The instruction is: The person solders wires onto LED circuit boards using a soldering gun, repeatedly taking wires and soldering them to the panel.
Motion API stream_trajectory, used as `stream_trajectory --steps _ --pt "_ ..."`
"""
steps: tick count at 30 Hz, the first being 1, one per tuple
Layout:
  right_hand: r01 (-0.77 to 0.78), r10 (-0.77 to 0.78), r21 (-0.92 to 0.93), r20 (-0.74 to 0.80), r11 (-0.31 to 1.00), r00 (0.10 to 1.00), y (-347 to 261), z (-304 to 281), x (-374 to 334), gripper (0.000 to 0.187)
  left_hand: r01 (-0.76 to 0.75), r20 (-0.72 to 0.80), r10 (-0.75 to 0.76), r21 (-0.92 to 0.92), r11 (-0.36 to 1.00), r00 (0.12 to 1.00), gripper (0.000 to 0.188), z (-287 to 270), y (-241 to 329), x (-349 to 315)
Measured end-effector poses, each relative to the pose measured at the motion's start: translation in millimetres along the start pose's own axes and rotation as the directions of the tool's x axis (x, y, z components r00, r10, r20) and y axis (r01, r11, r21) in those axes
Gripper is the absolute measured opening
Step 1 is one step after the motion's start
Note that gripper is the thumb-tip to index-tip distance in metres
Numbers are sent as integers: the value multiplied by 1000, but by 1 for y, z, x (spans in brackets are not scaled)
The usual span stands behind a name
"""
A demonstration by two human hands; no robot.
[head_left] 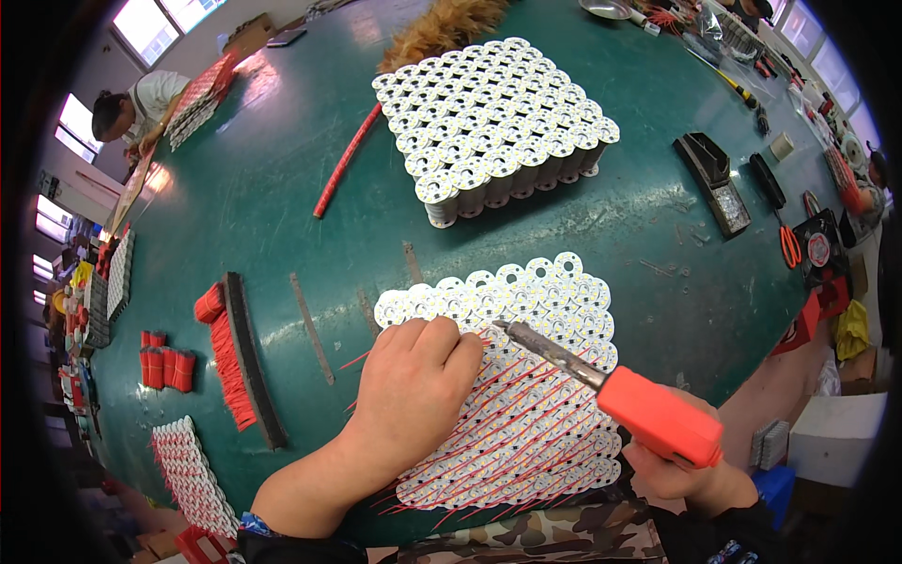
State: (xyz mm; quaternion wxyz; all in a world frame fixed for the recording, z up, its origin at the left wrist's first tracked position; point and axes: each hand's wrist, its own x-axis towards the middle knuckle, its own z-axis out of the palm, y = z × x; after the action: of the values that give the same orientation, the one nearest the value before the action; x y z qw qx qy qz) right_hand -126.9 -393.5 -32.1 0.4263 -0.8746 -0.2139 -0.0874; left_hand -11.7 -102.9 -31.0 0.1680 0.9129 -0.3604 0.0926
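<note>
In front of me lies a panel of round white circuit boards (575, 293), joined in rows, with small yellowish chips. Thin red wires (507, 410) run slantwise across its nearer rows. My left hand (413, 381) is closed over the panel's left part, with red wire showing at both sides of the fist; the fingertips are mostly hidden. My right hand (669, 472) grips the red handle of a soldering iron (658, 414). Its dark metal tip points left, close to my left fingers and just above the boards.
Beyond the panel stands a thick stack of similar boards (498, 122). At left lie red wires (228, 362) beside a dark strip (254, 367), and red wire bundles (167, 365). A dark open box (711, 183) and orange-handled scissors (789, 246) lie right. A person (141, 108) sits far left.
</note>
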Motion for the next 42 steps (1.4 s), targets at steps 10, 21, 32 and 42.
stream_trajectory --steps 10,21,32,42 --pt "-403 421 437 61 804 905 -14 -14 -16 35 9 -5 -9 19 1000 1000 21 1 2 -1" --pt "-82 85 121 -20 989 996 6 1 -25 58 -80 -115 82 29 996 990 17 7 2 0" --pt "-6 6 79 -4 997 1000 -2 2 -3 67 -108 -96 114 60 992 989 15 9 2 2" --pt "24 -23 28 -46 999 999 -10 1 9 66 -114 -89 119 53 992 989 15 9 2 2"
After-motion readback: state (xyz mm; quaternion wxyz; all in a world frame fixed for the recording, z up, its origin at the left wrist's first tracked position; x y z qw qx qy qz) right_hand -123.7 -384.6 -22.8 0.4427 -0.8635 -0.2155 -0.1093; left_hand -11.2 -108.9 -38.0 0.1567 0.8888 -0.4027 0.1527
